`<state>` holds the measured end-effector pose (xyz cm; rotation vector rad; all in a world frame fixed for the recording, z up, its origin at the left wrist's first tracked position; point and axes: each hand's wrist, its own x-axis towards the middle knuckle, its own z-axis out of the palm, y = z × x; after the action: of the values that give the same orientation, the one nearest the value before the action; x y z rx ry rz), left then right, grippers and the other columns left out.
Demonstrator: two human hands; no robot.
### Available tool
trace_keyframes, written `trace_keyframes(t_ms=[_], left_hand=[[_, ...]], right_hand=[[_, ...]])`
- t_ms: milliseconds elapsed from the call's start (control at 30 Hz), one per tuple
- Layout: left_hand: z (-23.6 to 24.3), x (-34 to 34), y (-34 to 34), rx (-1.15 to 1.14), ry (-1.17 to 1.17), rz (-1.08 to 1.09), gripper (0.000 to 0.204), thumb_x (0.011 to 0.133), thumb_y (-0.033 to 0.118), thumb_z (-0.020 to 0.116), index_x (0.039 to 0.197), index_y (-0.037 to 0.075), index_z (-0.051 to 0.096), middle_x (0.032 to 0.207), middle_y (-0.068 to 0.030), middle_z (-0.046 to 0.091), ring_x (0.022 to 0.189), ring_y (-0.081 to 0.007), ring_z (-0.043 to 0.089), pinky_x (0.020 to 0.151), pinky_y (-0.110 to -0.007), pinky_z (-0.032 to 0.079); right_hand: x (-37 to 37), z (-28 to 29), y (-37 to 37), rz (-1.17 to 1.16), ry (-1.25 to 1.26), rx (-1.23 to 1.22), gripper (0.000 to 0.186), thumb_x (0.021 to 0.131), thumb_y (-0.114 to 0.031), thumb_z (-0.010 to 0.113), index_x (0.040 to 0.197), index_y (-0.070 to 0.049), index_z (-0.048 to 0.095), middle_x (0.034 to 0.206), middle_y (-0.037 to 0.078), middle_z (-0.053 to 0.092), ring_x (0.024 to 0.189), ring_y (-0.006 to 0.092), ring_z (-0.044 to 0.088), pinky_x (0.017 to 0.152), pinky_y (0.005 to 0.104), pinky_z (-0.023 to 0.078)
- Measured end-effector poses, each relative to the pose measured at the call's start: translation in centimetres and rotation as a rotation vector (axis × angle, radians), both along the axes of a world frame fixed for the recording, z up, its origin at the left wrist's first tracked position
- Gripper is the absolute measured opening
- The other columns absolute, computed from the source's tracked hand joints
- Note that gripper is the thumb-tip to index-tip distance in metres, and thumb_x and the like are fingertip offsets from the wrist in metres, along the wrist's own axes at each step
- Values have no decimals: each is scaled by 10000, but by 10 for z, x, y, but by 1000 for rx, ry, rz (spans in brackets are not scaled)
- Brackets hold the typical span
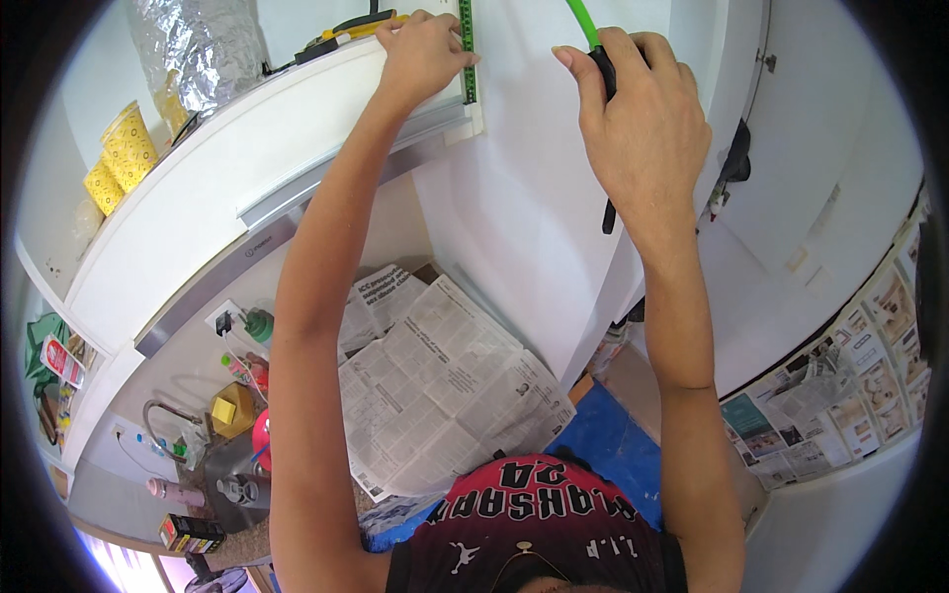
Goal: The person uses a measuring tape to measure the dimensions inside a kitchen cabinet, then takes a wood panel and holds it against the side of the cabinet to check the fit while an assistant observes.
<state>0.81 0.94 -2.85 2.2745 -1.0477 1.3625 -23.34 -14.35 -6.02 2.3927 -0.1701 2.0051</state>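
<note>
— Two hands are up against the white wall panel [534,198]. My left hand [425,54] lies flat on a green level [468,49], fingers spread and pressing it to the panel's edge rather than wrapping round it.

— Which way does the level run?

— Its long axis is upright along that edge, just left of the panel face. My right hand [643,128] is to the right of the panel edge, fingers closed tight round a black-handled tool [605,119] with a green shaft sticking up past the knuckles.

— Which hand is closer to the level?

— The left, touching it; the right is near but apart, with bare panel between.

— Anything else?

— Below the panel, newspaper sheets [445,385] cover the counter [252,539], and yellow paper cups [124,153] stand on the cabinet top well to the left.
</note>
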Motion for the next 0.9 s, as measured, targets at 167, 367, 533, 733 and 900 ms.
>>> trace_keyframes(t_ms=[167, 367, 533, 733, 900], left_hand=[[-2, -1, 3, -24, 11, -59, 409, 825, 304, 845, 1112, 20, 777, 823, -28, 792, 1119, -250, 626, 1026, -535, 297], [0, -6, 2, -34, 52, -86, 441, 841, 319, 845, 1154, 20, 764, 831, -29, 797, 1090, -256, 645, 1045, -510, 291], [1, -3, 4, -67, 44, -113, 488, 825, 349, 872, 1178, 34, 755, 871, -49, 795, 1020, -250, 672, 1038, -461, 309], [0, -2, 5, -52, 47, -121, 461, 849, 281, 843, 1204, 6, 737, 868, -64, 791, 1084, -272, 653, 1067, -510, 295], [-3, -1, 4, -63, 26, -101, 457, 853, 274, 842, 1203, 0, 736, 882, -72, 790, 1077, -275, 654, 1072, -486, 304]], right_hand=[[1, -1, 0, 15, -12, 25, 336, 1012, -428, 681, 1084, -109, 757, 1071, 85, 707, 879, 294, 669, 586, 436, 565], [-3, 0, 1, -2, 12, 27, 331, 1015, -434, 676, 1072, -116, 750, 1060, 77, 701, 883, 291, 667, 586, 433, 564], [-5, 0, 0, 5, -16, 21, 337, 1014, -439, 675, 1083, -116, 745, 1049, 72, 695, 887, 290, 666, 582, 436, 566], [0, -4, 1, 4, -56, -5, 318, 1011, -430, 681, 1079, -125, 742, 1037, 58, 680, 898, 291, 665, 570, 431, 575], [-1, -7, 1, 9, -26, 5, 307, 1009, -420, 685, 1073, -125, 743, 1021, 54, 672, 896, 291, 665, 552, 423, 575]])
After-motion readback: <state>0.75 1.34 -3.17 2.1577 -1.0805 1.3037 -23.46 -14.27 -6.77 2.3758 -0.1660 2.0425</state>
